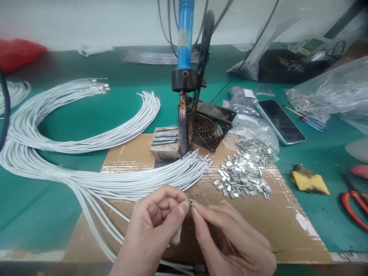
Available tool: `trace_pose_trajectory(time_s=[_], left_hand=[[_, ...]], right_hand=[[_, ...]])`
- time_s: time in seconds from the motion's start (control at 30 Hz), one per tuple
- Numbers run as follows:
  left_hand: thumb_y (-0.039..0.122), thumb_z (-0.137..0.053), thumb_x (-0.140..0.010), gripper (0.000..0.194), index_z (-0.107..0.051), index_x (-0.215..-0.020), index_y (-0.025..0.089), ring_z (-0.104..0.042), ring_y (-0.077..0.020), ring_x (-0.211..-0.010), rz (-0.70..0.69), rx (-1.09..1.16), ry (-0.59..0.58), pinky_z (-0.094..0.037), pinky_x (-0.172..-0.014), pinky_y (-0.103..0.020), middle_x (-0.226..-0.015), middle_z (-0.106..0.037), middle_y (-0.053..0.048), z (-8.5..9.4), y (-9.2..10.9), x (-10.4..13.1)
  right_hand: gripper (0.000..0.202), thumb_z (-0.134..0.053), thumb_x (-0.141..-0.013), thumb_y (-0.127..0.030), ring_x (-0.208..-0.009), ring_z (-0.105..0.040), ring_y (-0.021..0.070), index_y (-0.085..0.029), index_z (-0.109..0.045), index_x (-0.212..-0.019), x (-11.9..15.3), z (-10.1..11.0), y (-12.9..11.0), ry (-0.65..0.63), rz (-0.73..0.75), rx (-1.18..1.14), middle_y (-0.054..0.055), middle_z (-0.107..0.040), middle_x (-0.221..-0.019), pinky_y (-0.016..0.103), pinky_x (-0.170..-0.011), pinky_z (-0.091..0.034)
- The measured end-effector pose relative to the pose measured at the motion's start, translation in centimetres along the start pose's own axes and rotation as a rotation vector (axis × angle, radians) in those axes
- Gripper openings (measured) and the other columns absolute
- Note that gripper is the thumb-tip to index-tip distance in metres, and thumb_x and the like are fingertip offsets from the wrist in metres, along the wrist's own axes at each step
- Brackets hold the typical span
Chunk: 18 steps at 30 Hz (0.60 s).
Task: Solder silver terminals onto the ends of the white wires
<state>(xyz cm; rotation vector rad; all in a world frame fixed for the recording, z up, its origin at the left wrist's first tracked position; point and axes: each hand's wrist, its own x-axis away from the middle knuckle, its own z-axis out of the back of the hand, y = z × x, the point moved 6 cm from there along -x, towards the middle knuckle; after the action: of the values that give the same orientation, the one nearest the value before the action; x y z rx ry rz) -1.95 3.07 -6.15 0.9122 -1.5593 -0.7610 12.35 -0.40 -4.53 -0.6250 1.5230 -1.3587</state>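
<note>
My left hand (156, 222) pinches the stripped end of a white wire (115, 230) between thumb and forefinger. Meeting it tip to tip, my right hand (230, 237) pinches a tiny metal terminal (191, 203) against that wire end. Both hands hover over a taped cardboard sheet (287, 226) at the table's near edge. Just beyond the fingers lies a fan of white wires (161, 174) with bare ends. A pile of small silver terminals (244, 172) sits right of them. A blue-handled soldering iron (184, 76) stands upright in a holder behind.
A small black fan (208, 128) stands beside the iron. A phone (279, 120), plastic bags (330, 92) of parts, a yellow sponge (309, 180) and red-handled cutters (355, 209) lie to the right. More white wire bundles (71, 115) curve across the green table (43, 199) at left.
</note>
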Motion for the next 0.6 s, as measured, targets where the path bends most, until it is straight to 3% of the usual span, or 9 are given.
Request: trace_pose_trajectory(time_s=[0.1, 0.23, 0.37, 0.5, 0.6], left_hand=[[0.037, -0.092, -0.075, 0.028, -0.073, -0.074, 0.017, -0.04, -0.007, -0.053, -0.027, -0.068, 0.013, -0.03, -0.052, -0.017, -0.056, -0.053, 0.007, 0.3, 0.3, -0.2], [0.03, -0.088, -0.074, 0.019, -0.073, -0.072, 0.018, -0.044, -0.0085, -0.055, -0.038, -0.168, -0.005, -0.032, -0.054, -0.017, -0.057, -0.054, 0.006, 0.2, 0.5, -0.2], [0.031, -0.085, -0.072, 0.021, -0.069, -0.069, 0.018, -0.042, -0.0085, -0.054, -0.014, -0.205, 0.018, -0.031, -0.054, -0.018, -0.056, -0.052, 0.007, -0.2, 0.8, -0.1], [0.031, -0.084, -0.07, 0.021, -0.069, -0.066, 0.016, -0.033, -0.0073, -0.053, -0.009, -0.168, 0.035, -0.025, -0.054, -0.019, -0.052, -0.047, 0.009, -0.9, 0.9, 0.1], [0.031, -0.086, -0.066, 0.022, -0.07, -0.065, 0.016, -0.034, -0.0074, -0.053, 0.003, -0.162, 0.063, -0.025, -0.055, -0.019, -0.052, -0.049, 0.008, -0.8, 0.7, 0.2]], right_hand=[[0.02, -0.07, -0.098, -0.019, -0.058, -0.061, 0.0128, -0.027, -0.083, -0.086, -1.4, 0.4, 0.8, -0.176, -0.075, 0.015, -0.002, -0.07, -0.069, 0.027, -0.055, -0.045], [0.043, -0.054, -0.109, -0.035, -0.059, -0.058, 0.0122, -0.021, -0.066, -0.071, -2.9, 0.4, 1.4, -0.401, -0.131, 0.045, -0.003, -0.057, -0.063, 0.026, -0.056, -0.043], [0.036, -0.056, -0.107, -0.023, -0.064, -0.053, 0.0106, -0.02, -0.054, -0.071, -3.7, -0.6, 0.3, -0.533, -0.022, 0.089, -0.004, -0.053, -0.069, 0.024, -0.059, -0.04], [0.029, -0.053, -0.101, -0.01, -0.066, -0.052, 0.011, -0.021, -0.052, -0.073, -3.5, -1.5, -0.6, -0.577, 0.1, 0.106, -0.003, -0.053, -0.071, 0.024, -0.06, -0.039], [0.032, -0.054, -0.103, -0.015, -0.063, -0.053, 0.0111, -0.021, -0.052, -0.071, -3.5, 0.1, 0.3, -0.478, 0.093, 0.162, -0.004, -0.054, -0.069, 0.024, -0.058, -0.041]])
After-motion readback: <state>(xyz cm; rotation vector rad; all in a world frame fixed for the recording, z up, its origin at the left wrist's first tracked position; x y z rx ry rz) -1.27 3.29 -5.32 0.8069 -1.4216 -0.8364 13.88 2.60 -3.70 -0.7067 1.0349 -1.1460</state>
